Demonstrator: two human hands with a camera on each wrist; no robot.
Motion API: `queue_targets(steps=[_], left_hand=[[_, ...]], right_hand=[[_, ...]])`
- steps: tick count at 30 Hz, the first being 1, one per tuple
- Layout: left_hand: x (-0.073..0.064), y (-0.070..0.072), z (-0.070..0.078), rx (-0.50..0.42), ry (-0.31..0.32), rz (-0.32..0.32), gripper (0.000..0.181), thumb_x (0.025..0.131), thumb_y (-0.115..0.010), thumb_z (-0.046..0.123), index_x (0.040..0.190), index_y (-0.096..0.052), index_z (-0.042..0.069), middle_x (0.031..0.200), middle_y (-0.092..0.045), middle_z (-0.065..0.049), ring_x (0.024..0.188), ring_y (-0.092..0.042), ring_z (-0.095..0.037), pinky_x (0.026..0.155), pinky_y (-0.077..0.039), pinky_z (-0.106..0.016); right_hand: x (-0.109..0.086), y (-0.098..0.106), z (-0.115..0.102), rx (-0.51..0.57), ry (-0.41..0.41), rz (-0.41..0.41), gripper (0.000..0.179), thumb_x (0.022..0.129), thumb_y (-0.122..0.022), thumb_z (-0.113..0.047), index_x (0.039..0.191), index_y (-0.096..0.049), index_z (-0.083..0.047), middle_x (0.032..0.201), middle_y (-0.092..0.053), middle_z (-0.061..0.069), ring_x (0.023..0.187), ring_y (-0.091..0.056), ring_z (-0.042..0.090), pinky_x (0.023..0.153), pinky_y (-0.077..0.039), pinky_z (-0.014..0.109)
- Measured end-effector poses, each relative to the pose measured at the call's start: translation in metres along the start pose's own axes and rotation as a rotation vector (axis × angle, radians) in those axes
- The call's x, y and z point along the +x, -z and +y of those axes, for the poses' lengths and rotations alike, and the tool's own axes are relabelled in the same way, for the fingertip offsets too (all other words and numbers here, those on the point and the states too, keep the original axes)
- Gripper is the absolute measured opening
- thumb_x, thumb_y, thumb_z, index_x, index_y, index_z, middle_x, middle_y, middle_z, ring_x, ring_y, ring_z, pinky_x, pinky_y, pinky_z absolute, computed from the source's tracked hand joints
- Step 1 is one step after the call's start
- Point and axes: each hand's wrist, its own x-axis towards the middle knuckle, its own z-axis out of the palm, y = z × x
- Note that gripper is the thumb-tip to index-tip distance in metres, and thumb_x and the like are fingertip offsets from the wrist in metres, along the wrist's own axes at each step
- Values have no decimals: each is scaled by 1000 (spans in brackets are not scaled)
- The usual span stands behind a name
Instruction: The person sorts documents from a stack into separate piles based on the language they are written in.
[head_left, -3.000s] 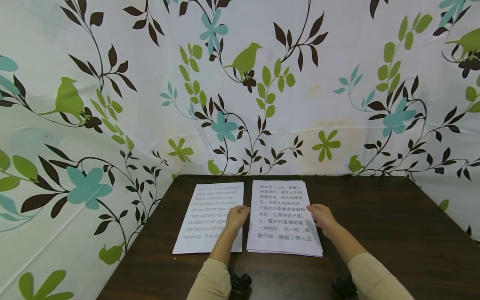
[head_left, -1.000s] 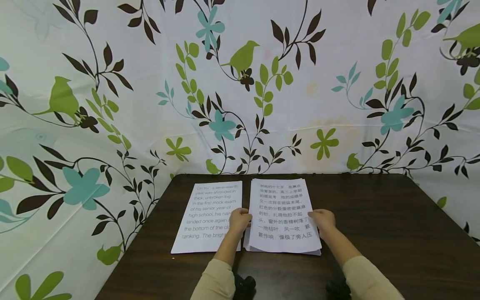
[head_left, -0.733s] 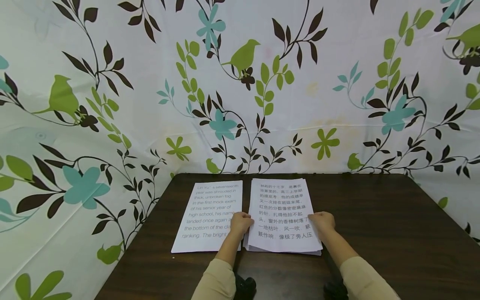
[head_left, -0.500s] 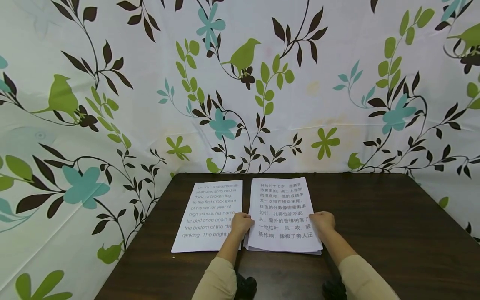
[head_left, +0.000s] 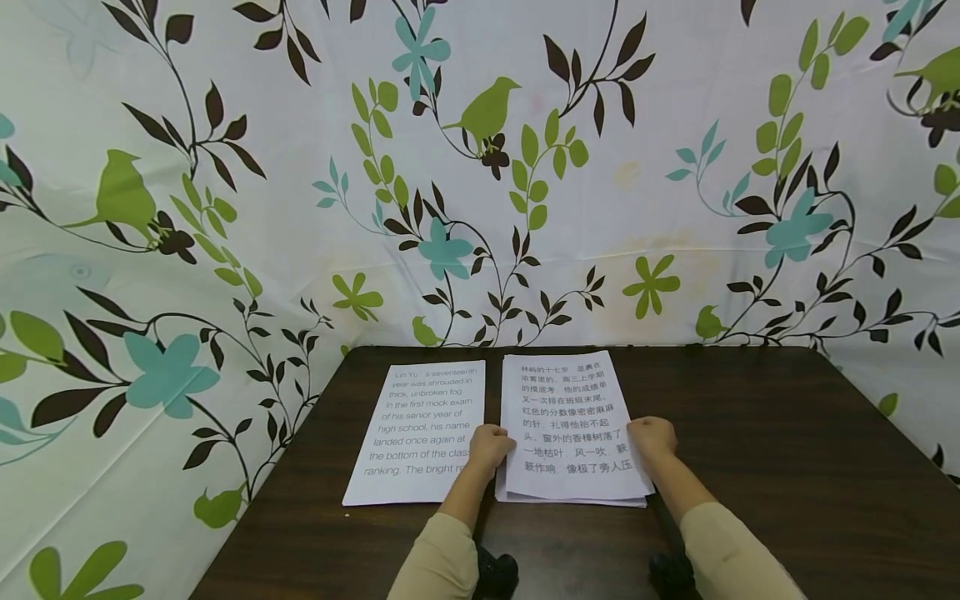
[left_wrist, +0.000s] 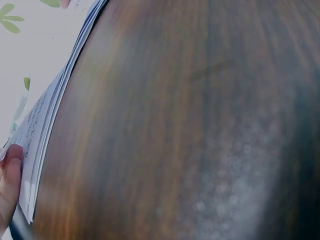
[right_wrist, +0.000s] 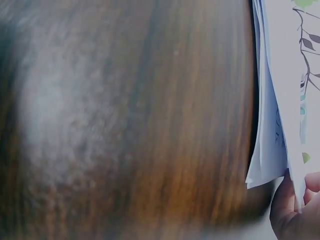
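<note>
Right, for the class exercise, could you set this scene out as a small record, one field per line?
Surface: dark wood-grain table
Left hand: the left hand holds the left edge of the Chinese-text top sheet
Right hand: the right hand pinches that sheet's right edge
Underneath: lower sheets, partly showing below the top one; exact count unclear
Left of these: English-text page, lying flat, its right edge partly behind the left hand
Clothing: pale yellow sleeves
Background: white cloth with birds, leaves and flowers
</note>
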Motion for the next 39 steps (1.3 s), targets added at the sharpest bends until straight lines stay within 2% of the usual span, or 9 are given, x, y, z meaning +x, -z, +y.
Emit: queue_targets(steps=[4, 9, 18, 22, 29, 39], left_hand=[[-1, -1, 2, 2, -17, -5, 25, 69, -58, -2, 92, -59, -10, 77, -55, -13, 63, -51, -21, 52, -44, -29], [-2, -3, 9, 24, -23, 5, 22, 69, -58, -3, 91, -59, -8, 78, -56, -13, 65, -53, -21, 54, -46, -30], [-3, 1, 24, -19, -40, 27, 18, 69, -56, -4, 87, -60, -6, 77, -56, -10, 64, -54, -19, 50, -46, -26], [-4, 1, 31, -43, -60, 33, 19, 70, -56, -4, 89, -60, -6, 76, -56, -10, 63, -53, -19, 49, -45, -26], [-5, -3, 47, -75, -77, 1, 23, 72, -55, -3, 94, -59, -6, 75, -55, -8, 64, -53, -17, 52, -46, -25], [-7, -18, 72, -76, -87, -36, 23, 73, -56, -2, 96, -60, -3, 78, -55, -7, 64, -53, -15, 52, -46, -24]], right_hand=[[0, 2, -1, -51, 38, -2, 22, 78, -47, -5, 89, -58, 11, 84, -55, 24, 75, -49, 33, 65, -39, 41], [1, 7, -7, -130, 80, 1, 22, 80, -46, -7, 89, -59, 8, 81, -56, 21, 70, -51, 31, 60, -40, 40], [4, 19, -26, -107, 90, 10, 23, 81, -46, -9, 90, -60, 8, 79, -56, 20, 68, -51, 28, 55, -40, 34], [7, 27, -33, -73, 69, 2, 23, 81, -46, -8, 91, -59, 9, 82, -55, 20, 69, -50, 28, 55, -39, 33], [12, 45, -42, -70, 30, 2, 25, 82, -45, -9, 96, -57, 8, 88, -54, 21, 70, -50, 27, 55, -38, 31], [21, 71, -36, -61, -34, -26, 29, 85, -41, -12, 106, -54, 3, 95, -51, 18, 70, -51, 23, 56, -39, 32]])
